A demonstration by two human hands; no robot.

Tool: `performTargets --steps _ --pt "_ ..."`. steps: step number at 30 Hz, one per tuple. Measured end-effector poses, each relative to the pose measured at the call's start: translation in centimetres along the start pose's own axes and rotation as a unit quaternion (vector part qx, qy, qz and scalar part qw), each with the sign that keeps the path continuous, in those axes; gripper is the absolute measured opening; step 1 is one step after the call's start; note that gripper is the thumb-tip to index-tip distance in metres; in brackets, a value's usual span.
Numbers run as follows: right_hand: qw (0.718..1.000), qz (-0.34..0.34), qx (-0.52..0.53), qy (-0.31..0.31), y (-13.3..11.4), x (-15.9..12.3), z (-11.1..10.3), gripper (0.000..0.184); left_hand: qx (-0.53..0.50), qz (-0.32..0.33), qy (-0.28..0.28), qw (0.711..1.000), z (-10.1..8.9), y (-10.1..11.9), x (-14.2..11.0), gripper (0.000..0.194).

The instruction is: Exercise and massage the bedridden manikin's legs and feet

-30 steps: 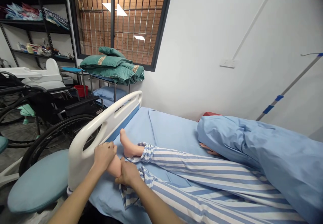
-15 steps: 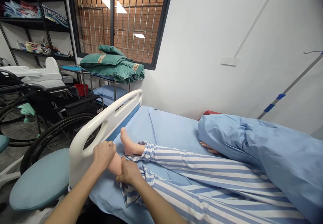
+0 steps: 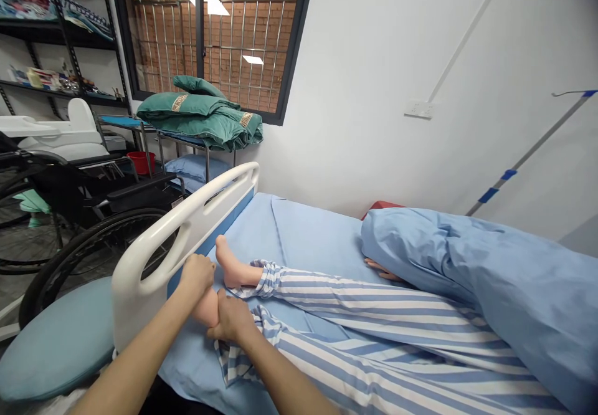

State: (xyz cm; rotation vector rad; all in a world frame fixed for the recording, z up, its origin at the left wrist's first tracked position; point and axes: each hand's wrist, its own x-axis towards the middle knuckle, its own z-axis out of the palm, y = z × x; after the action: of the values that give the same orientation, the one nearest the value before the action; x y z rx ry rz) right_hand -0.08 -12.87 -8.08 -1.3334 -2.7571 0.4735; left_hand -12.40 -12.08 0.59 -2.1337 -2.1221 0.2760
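Toward seven o'clock, a near foot point(image 3: 205, 311) is in two-handed hold, left hand point(image 3: 199, 273) wrapped over its toe end, right hand point(image 3: 233, 320) clasping the ankle; shoving toward ten o'clock could bang knuckles against the footboard point(image 3: 204, 222).

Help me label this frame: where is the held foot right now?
In the head view, the held foot is low and left of centre, between the left hand and the right hand, near the white footboard and the other bare foot.
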Motion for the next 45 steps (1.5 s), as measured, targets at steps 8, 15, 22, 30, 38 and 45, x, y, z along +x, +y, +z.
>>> performTargets --steps 8,15,22,30,38,45 --pt "1.000 0.006 -0.001 0.005 -0.3 -0.2 -0.1 0.068 -0.059 -0.069 0.081 0.993 1.3 -0.4 -1.3 0.036" --pt "1.000 0.013 -0.003 0.009 -0.5 -0.4 -0.2 0.068 -0.108 -0.187 0.157 0.964 2.6 -0.5 -2.4 0.042" --pt "1.000 0.015 -0.005 0.025 -0.4 -0.5 0.2 0.069 -0.122 -0.238 0.219 0.938 3.2 0.0 -3.4 0.046" --pt "1.000 0.018 0.006 0.011 -0.4 -0.3 0.1 0.069 -0.056 -0.124 0.111 0.985 1.2 -0.7 -2.9 0.040" --pt "1.000 0.010 -0.004 0.007 -0.3 -0.3 -0.3 0.069 0.022 -0.015 0.000 1.000 0.2 -0.3 -0.2 0.034" --pt "1.000 0.014 0.001 0.004 -0.3 -0.2 -0.4 0.068 -0.033 -0.027 0.041 0.998 0.9 -0.4 -0.7 0.037"
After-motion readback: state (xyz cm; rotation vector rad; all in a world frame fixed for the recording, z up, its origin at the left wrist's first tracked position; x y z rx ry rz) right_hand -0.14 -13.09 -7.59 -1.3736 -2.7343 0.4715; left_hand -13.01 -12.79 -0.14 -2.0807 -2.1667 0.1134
